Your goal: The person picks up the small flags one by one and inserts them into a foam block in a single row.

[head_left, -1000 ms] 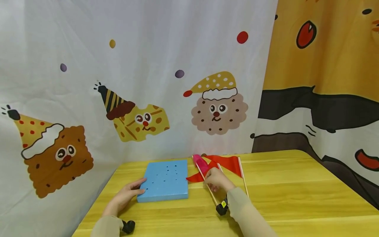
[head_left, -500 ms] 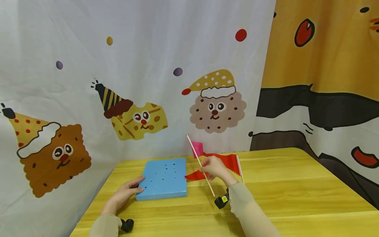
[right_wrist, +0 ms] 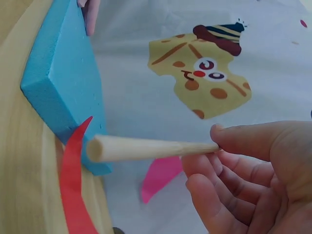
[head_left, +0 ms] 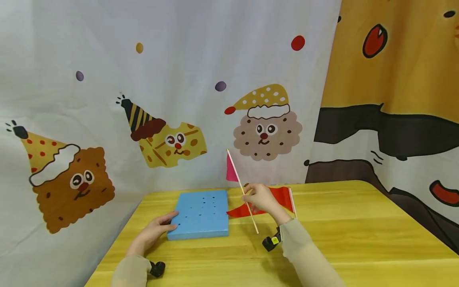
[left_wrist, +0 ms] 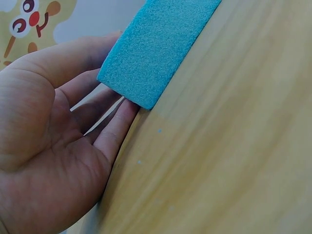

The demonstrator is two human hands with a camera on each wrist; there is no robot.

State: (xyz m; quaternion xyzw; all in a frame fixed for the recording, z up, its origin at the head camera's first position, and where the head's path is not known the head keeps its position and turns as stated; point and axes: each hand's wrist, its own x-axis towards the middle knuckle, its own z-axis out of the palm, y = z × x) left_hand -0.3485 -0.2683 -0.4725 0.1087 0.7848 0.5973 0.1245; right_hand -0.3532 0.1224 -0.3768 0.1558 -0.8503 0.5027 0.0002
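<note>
A blue foam board [head_left: 201, 227], dotted with small holes, lies flat on the table. My left hand [head_left: 153, 231] holds its left edge; in the left wrist view the thumb reaches over the top while the other fingers [left_wrist: 117, 126] lie against the side and lower corner. To the right of the board, my right hand [head_left: 261, 198] pinches a small pink flag [head_left: 232, 169] by its wooden stick. The stick leans, its pink cloth up and left, its bare end [right_wrist: 95, 148] low and toward me. A red flag [head_left: 282, 196] lies behind the right hand, partly hidden.
Red pointed cloth [head_left: 236, 213] lies between the board and the right hand. The wooden table [head_left: 358, 231] extends to the right. A white curtain [head_left: 172, 48] with cartoon snacks hangs behind its far edge.
My right hand has lifted the pink flag off the table beside the red ones and tipped it more upright; its cloth now hangs left of the stick. The left hand stays at the board.
</note>
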